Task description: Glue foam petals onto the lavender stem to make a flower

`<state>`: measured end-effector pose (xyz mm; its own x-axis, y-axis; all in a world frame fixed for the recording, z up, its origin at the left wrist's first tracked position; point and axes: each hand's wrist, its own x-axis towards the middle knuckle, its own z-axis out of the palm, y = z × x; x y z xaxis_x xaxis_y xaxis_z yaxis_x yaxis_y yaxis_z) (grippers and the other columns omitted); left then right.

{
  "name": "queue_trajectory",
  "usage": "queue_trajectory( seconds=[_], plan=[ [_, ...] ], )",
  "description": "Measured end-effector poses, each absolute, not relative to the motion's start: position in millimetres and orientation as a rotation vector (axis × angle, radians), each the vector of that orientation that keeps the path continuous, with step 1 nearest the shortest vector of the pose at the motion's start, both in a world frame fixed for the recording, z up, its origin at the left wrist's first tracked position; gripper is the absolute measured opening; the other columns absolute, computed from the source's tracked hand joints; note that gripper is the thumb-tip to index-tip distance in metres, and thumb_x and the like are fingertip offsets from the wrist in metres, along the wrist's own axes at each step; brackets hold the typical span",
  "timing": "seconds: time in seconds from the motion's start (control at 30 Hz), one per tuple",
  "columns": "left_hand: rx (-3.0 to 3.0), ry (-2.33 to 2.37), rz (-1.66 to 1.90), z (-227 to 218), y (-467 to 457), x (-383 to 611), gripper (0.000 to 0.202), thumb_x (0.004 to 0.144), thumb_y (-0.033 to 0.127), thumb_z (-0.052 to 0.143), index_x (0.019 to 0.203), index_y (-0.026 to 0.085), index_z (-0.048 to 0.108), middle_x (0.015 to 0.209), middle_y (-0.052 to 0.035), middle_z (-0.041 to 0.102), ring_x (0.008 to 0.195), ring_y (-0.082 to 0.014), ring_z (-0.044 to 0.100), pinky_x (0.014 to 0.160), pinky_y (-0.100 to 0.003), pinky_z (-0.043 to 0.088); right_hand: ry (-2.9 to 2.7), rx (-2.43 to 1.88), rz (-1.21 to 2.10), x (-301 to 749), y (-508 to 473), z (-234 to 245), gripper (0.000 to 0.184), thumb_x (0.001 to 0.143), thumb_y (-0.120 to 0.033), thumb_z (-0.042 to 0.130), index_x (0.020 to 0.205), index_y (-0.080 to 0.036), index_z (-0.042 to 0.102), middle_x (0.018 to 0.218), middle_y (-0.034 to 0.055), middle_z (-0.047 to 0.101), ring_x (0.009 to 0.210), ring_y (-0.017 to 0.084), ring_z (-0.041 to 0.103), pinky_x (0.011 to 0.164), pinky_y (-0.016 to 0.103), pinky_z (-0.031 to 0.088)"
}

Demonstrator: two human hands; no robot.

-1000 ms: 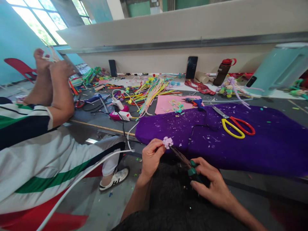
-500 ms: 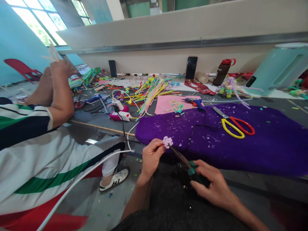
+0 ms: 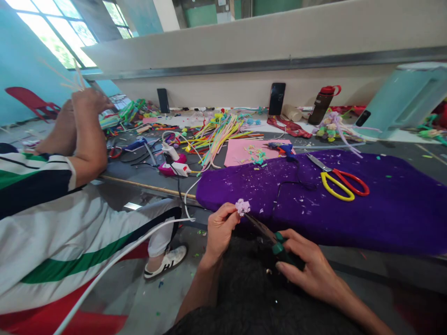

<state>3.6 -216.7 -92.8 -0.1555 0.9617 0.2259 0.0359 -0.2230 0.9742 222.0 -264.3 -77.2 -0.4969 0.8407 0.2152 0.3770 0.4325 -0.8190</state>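
Observation:
Between the thumb and fingers of my left hand (image 3: 220, 229) is a small pale pink flower (image 3: 242, 207), held over my lap near the table's front edge. My right hand (image 3: 309, 260) is closed around the green handles of long-nosed pliers (image 3: 262, 229). The tips of the pliers meet the lower right side of the flower; whether they grip it I cannot tell. Just beyond my hands a purple cloth (image 3: 349, 223) covers the table edge, sprinkled with pale scraps. Scissors (image 3: 340, 184) with one yellow and one red handle lie on it.
A blue glue gun (image 3: 284, 149) rests by a pink sheet (image 3: 237, 151) with small bits. Pipe cleaners (image 3: 223, 135), a power strip (image 3: 174, 167), a phone (image 3: 277, 98), a bottle (image 3: 323, 104) and a teal jug (image 3: 401, 102) stand or lie behind. Another person (image 3: 87, 130) sits at left.
My hands and the flower have hardly moved; the pliers have shifted very slightly. At left, the other person's raised hands and the pale strands in them have moved a little.

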Motion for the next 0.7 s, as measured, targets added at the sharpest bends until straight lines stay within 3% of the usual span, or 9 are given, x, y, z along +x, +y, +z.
queue_trajectory(
  seconds=[0.17, 0.4, 0.53, 0.7],
  plan=[
    [1.162, 1.204, 1.507, -98.6, -215.7, 8.0, 0.013, 0.073, 0.028, 0.063, 0.068, 0.016, 0.066, 0.055, 0.0037, 0.049, 0.045, -0.0054, 0.038, 0.042, -0.019, 0.026, -1.988, -1.042, 1.019, 220.9, -264.8, -81.4, 0.011, 0.071, -0.008, 0.056, 0.072, -0.018, 0.054, 0.096, 0.0033, 0.055, 0.086, 0.017, 0.055, 0.074, 0.028, 0.044],
    [0.698, 1.035, 1.527, -86.9, -215.3, 16.7, 0.020, 0.071, 0.034, 0.065, 0.076, 0.016, 0.061, 0.068, 0.0001, 0.066, 0.035, -0.0008, 0.037, 0.031, -0.014, 0.021, -1.969, -1.007, 1.046, 215.6, -265.3, -89.7, 0.010, 0.070, -0.009, 0.057, 0.070, -0.018, 0.053, 0.093, 0.0027, 0.056, 0.084, 0.016, 0.056, 0.073, 0.028, 0.044],
    [0.573, 0.914, 1.403, -83.9, -220.5, 24.5, 0.024, 0.071, 0.036, 0.066, 0.081, 0.015, 0.060, 0.060, 0.0012, 0.064, 0.029, 0.0005, 0.034, 0.028, -0.012, 0.018, -1.964, -0.972, 1.083, 209.5, -265.2, -92.2, 0.010, 0.070, -0.009, 0.057, 0.068, -0.018, 0.053, 0.091, 0.0029, 0.057, 0.083, 0.016, 0.056, 0.072, 0.027, 0.045],
    [0.531, 0.885, 1.394, -86.2, -223.4, 29.7, 0.028, 0.069, 0.037, 0.067, 0.082, 0.014, 0.059, 0.056, 0.0036, 0.061, 0.026, 0.0009, 0.033, 0.025, -0.011, 0.020, -1.934, -1.009, 1.121, 214.5, -268.6, -106.1, 0.004, 0.072, -0.015, 0.059, 0.074, -0.018, 0.057, 0.103, 0.0064, 0.057, 0.095, 0.020, 0.056, 0.081, 0.030, 0.044]
  ],
)
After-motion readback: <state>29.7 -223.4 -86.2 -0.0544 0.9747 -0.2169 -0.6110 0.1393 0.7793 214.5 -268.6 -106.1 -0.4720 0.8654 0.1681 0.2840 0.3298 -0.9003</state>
